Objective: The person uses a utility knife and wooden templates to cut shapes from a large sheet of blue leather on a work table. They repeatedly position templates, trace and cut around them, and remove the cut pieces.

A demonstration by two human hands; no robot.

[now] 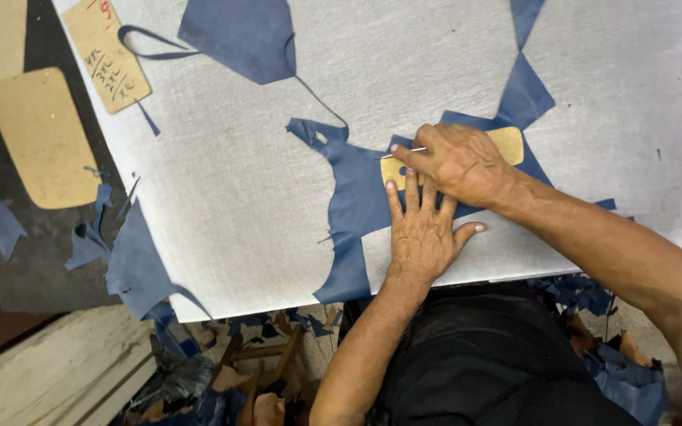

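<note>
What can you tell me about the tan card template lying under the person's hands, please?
The tan card template is a flat, stiff-looking card with rounded corners. It lies on blue leather on the grey cutting board. The left hand presses its near edge, while the right hand covers its middle, holding a thin blade at its left end.

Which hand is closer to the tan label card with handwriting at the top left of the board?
Left. The left hand lies flat on the blue leather, nearer the label card. The right hand, holding a thin blade, is slightly farther right.
</note>
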